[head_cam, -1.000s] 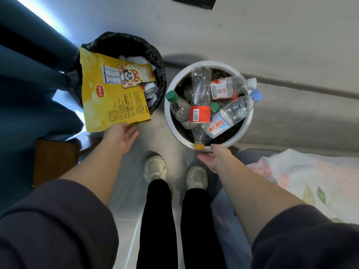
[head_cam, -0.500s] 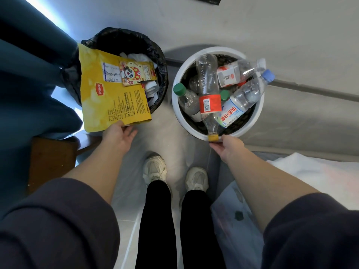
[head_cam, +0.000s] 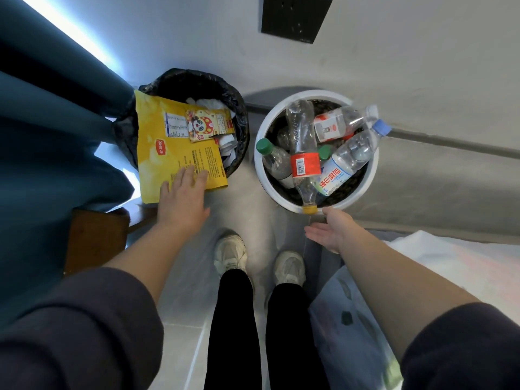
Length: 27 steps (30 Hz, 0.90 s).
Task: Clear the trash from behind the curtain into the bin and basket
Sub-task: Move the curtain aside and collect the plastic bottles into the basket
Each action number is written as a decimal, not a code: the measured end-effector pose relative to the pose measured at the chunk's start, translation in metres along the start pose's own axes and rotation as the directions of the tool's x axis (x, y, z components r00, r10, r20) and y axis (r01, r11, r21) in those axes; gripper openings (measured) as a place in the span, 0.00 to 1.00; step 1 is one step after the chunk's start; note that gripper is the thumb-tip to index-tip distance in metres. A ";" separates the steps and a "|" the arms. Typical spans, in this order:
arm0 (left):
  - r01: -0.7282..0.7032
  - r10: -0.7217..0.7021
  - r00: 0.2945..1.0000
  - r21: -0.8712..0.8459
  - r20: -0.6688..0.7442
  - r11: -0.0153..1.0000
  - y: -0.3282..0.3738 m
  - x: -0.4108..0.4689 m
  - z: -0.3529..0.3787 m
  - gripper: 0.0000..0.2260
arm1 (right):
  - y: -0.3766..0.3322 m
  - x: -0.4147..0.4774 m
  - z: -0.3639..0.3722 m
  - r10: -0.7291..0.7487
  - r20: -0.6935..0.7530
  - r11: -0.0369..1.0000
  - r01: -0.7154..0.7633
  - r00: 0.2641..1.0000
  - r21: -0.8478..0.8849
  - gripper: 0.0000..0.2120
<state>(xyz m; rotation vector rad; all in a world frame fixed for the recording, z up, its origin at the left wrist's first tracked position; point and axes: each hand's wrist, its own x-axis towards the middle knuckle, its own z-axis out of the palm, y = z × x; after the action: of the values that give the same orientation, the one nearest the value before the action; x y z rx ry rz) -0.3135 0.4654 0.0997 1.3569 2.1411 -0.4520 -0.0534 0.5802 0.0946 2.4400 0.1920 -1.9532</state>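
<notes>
The big yellow packet (head_cam: 168,147) is lying across the near left rim of the black-lined bin (head_cam: 239,119), with its near end hanging out over the floor towards the person. Its long axis is running from the bin's far rim back to that overhanging edge, and a small panda sachet (head_cam: 209,125) is sitting on its far half. The left hand (head_cam: 183,198) is resting flat on the packet's near right corner, fingers straight and gripping nothing. The packet is looking light, thin, floppy and slick, so it is probably best pinched at a near corner or folded across the middle and pushed down. The right hand (head_cam: 329,229) is hanging open, palm up and empty, just beside the near rim of the white basket (head_cam: 260,170), which is holding empty bottles.
</notes>
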 end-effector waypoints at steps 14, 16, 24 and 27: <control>-0.066 0.030 0.979 0.172 0.200 0.983 -0.003 0.026 0.007 0.37 | -0.019 0.012 0.019 -0.108 -0.094 0.979 0.089 0.990 -0.183 0.17; -0.071 0.041 0.984 0.171 0.172 0.983 0.002 0.023 0.000 0.38 | -0.023 0.013 0.014 -0.203 -0.222 0.925 0.112 0.954 -0.364 0.22; -0.006 0.070 0.988 -0.412 0.141 0.911 0.078 0.040 -0.032 0.37 | -0.068 0.008 -0.026 -0.597 -0.125 0.624 0.361 0.792 -0.693 0.34; 0.093 0.045 0.981 -0.652 0.191 0.752 0.102 0.060 -0.029 0.36 | -0.080 0.013 -0.032 -0.554 -0.113 0.635 0.331 0.825 -0.698 0.33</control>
<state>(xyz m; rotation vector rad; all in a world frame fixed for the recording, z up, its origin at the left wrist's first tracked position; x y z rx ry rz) -0.2488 0.5678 0.0868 0.8314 1.8789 0.1706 -0.0276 0.6636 0.0949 2.2818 1.3679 -1.2048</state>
